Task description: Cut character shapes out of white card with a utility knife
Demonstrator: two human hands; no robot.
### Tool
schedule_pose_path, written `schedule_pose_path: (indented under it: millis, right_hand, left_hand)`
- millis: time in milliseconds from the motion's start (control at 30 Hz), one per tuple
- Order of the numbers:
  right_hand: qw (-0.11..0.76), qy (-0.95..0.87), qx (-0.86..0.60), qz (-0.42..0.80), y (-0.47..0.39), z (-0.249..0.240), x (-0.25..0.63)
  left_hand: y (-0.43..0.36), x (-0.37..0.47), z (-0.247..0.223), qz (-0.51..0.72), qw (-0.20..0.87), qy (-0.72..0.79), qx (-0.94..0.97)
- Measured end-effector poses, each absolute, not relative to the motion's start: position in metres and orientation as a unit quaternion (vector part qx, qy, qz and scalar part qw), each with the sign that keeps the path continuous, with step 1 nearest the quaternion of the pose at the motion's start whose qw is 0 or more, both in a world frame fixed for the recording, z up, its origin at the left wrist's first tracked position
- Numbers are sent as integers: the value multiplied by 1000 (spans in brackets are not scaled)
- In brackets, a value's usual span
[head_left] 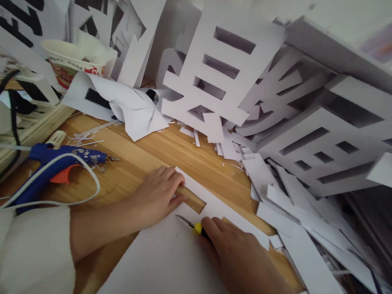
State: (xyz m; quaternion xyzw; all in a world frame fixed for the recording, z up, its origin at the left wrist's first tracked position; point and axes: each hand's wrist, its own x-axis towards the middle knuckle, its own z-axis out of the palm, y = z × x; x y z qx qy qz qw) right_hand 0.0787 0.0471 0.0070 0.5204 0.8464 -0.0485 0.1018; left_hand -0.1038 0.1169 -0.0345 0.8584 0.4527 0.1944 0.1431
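Observation:
A white board [177, 265] lies on the wooden table, with a rectangular opening cut through it near its far end. My right hand [231, 247] is closed round a utility knife [198, 228] with a yellow and black handle. Its blade points left, just below the opening and over the board. My left hand [160, 192] rests at the board's far left edge beside the opening, fingers bent and thumb toward the gap. Whether those fingers pinch the board's edge is hard to make out.
A blue glue gun [41, 169] with a white cord lies left, near a power strip [38, 125]. Behind stand a paper bowl [65, 65], crumpled paper [117, 100] and large white cut-out characters [221, 66]. White strips [304, 250] pile up at the right.

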Motion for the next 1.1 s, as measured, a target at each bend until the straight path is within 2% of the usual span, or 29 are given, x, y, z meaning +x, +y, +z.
schedule_pose_path:
  millis: [133, 733, 1100]
  right_hand:
    - [117, 860, 496, -18, 46, 7, 83]
    - [113, 884, 452, -28, 47, 22, 95]
    - [154, 887, 434, -38, 49, 24, 103]
  left_hand:
    - [117, -102, -37, 197, 133, 456, 858]
    - [118, -101, -40, 178, 130, 470, 855]
    - [117, -101, -37, 146, 128, 485, 852]
